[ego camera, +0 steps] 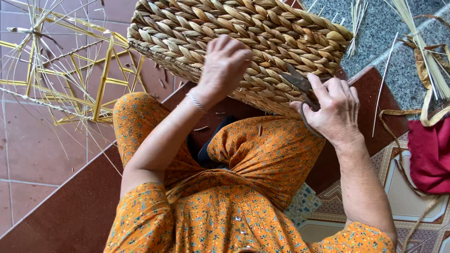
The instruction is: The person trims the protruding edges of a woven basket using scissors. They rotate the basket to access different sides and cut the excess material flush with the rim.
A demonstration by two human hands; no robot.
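Across the lap, a thick tan braided-fibre woven basket [239,44] is being steadied by the flattened, empty left hand [224,65]; dark metal scissors [300,86] are being gripped by the closed right hand [333,110], handles mostly hidden

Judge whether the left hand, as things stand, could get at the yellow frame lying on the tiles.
Probably yes. The left hand rests on the basket, holding nothing, and the yellow frame lies on that same side with only bare tiles between; whether the arm stretches that far is uncertain.
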